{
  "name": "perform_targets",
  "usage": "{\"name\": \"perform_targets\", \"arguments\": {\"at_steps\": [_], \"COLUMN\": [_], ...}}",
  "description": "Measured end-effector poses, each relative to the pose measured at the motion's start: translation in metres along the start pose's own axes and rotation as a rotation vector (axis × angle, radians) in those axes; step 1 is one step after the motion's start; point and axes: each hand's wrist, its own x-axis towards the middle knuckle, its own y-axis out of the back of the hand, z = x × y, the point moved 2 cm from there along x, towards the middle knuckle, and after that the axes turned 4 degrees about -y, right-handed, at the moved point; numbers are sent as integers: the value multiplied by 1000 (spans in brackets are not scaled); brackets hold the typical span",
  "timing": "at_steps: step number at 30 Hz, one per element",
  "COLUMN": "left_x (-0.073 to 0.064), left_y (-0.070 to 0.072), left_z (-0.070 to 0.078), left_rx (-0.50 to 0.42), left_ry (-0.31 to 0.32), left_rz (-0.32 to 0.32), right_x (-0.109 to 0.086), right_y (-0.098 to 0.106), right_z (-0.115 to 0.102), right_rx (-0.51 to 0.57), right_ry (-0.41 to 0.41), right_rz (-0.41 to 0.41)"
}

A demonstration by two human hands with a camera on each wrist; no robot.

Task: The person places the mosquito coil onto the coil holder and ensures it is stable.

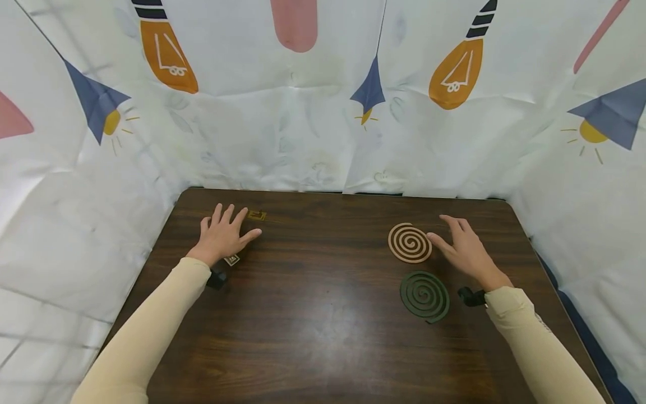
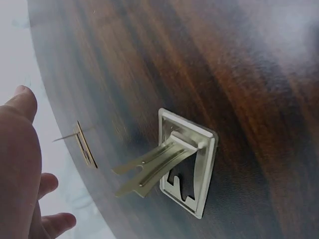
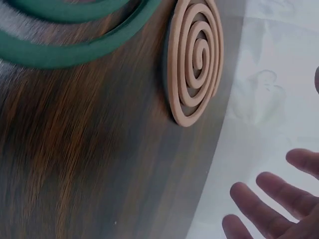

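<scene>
Over the table's left part, my left hand [image 1: 220, 238] is spread with nothing in it. Below its palm lies a silver metal coil stand [image 2: 207, 164] with a raised forked tongue, partly hidden by the hand in the head view. A second, gold-toned stand [image 1: 257, 215] lies just beyond the fingertips. My right hand [image 1: 466, 249] is held above the table at the right, holding nothing, thumb near the edge of a tan mosquito coil [image 1: 410, 243]. Nearer to me, left of the right wrist, lies a dark green mosquito coil [image 1: 424, 296]. Both coils are flat spirals.
The dark brown wood table [image 1: 313, 336] has rounded far corners. White printed cloth [image 1: 282, 140] with lamp and bulb pictures hangs around its back and sides. Dark blue material [image 1: 590, 331] shows beyond the right edge.
</scene>
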Motion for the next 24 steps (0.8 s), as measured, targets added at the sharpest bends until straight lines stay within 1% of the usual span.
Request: {"name": "perform_targets", "arguments": {"at_steps": [7, 15, 24], "left_x": [5, 10, 11], "left_y": [1, -1, 0], "left_z": [-2, -7, 1], "left_rx": [-13, -1, 7], "left_ry": [27, 42, 30], "left_rz": [-45, -73, -81], "right_x": [8, 16, 22], "right_y": [-6, -12, -20], "right_z": [3, 6, 9], "right_rx": [61, 118, 130], "right_ry": [-33, -60, -112], "right_rz": [-48, -78, -121]}}
